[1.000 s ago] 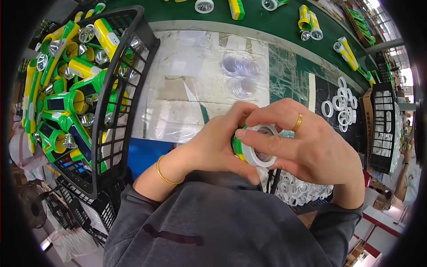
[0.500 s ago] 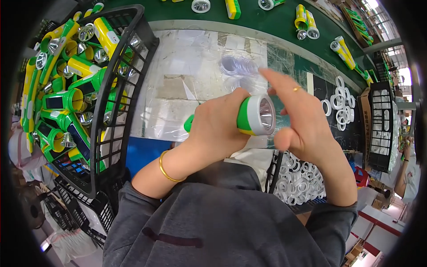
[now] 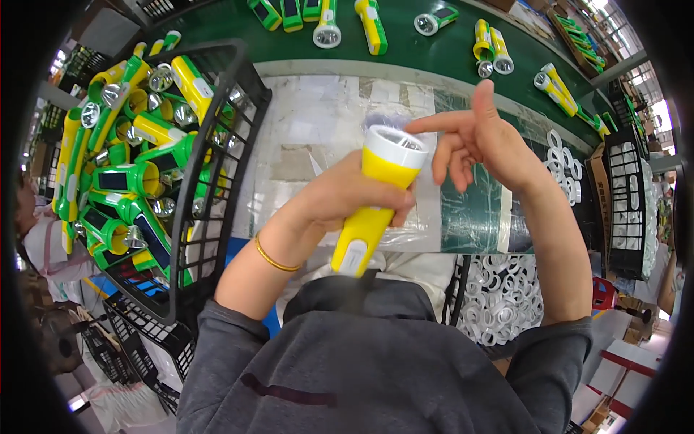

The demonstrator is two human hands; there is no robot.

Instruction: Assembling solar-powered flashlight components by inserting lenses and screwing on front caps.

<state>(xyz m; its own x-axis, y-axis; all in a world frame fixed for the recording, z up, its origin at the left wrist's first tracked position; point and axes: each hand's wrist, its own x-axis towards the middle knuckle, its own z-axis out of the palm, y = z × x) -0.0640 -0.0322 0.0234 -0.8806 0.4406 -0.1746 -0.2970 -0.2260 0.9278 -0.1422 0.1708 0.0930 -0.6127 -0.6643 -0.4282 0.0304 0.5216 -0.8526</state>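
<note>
My left hand is wrapped round the body of a yellow flashlight with a white ring at its head. The flashlight tilts, its head up and away from me, its tail near my lap. Beside that head, my right hand has its thumb raised and its index finger stretched toward the white rim; whether the fingertip touches it I cannot tell. The right palm holds nothing. Behind the flashlight head, clear round lenses lie on the plastic-covered table, partly hidden.
A black basket of green and yellow flashlights stands at the left. White rings lie at the table's right, and more rings fill a container below its edge. Several flashlights rest on the green belt beyond.
The flashlight has turned in my left hand: its head now points up and its yellow side shows. My right hand has risen slightly, with its thumb swung upward. More of the belt is visible.
</note>
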